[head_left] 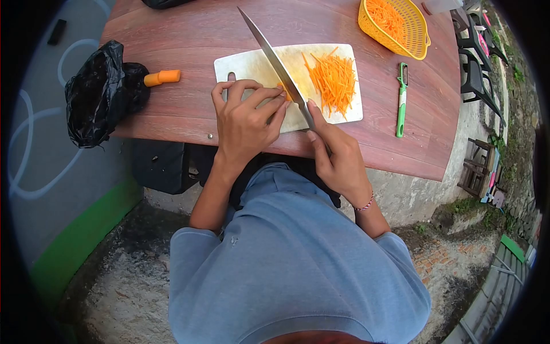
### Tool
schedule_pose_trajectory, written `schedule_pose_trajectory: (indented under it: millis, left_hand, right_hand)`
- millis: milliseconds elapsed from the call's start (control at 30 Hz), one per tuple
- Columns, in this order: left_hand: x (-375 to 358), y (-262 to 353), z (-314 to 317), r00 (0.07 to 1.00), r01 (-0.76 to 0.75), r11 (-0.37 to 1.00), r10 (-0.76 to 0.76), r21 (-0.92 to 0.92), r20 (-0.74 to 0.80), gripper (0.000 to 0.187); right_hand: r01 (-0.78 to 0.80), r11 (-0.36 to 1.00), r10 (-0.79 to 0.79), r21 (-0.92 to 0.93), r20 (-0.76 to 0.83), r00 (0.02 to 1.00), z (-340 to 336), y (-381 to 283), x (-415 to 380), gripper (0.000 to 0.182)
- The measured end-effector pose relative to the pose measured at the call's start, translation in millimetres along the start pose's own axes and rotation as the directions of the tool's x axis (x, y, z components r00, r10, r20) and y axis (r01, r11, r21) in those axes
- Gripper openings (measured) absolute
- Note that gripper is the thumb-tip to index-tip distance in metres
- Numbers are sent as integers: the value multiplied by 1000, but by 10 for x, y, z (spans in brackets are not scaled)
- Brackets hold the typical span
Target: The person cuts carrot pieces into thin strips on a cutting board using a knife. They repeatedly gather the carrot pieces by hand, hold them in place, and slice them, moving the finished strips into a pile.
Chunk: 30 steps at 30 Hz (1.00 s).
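My right hand (339,152) grips a long kitchen knife (274,57) by its handle, and the blade slants up and left across the white cutting board (243,64). Beside the blade, my left hand (249,117) has its fingertips bent down on a small piece of carrot (287,95), mostly hidden under the fingers. A pile of carrot strips (333,82) lies on the board's right part, to the right of the knife.
A yellow basket (423,49) with shredded carrot stands at the table's back right. A green-handled peeler (401,103) lies right of the board. Carrot pieces (162,77) rest at the left, next to a black plastic bag (94,94) by the wall. Dark chairs (478,80) stand beyond the wooden table (189,34).
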<state>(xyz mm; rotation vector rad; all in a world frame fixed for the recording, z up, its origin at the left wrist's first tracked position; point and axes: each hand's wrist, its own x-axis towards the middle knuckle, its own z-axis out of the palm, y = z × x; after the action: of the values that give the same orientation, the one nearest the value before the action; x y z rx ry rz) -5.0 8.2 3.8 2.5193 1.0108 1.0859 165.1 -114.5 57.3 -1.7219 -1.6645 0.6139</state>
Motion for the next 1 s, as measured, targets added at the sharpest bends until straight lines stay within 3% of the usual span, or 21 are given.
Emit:
schedule_pose_trajectory:
  millis: [167, 500, 567, 700, 867, 1000]
  left_hand:
    - [-21, 26, 8, 1000, 2, 1000, -2, 10, -28, 12]
    - [52, 23, 28, 999, -41, 999, 41, 25, -9, 13]
    - [66, 26, 45, 999, -36, 999, 36, 29, -3, 12]
    - [70, 22, 43, 1000, -28, 1000, 28, 13, -4, 12]
    - [78, 27, 33, 1000, -14, 1000, 14, 9, -4, 12]
    - [82, 38, 25, 1000, -12, 1000, 11, 11, 2, 11]
  right_hand:
    - [-110, 983, 114, 145, -18, 993, -13, 34, 109, 52]
    - [-51, 992, 61, 112, -91, 994, -174, 73, 2, 49]
    - [-165, 975, 166, 151, 1, 986, -231, 13, -29, 50]
    - [-168, 976, 167, 139, 22, 986, -240, -7, -75, 52]
    - [-30, 995, 32, 98, -16, 999, -154, 46, -108, 55]
    - [-54, 997, 55, 61, -5, 998, -143, -3, -125, 55]
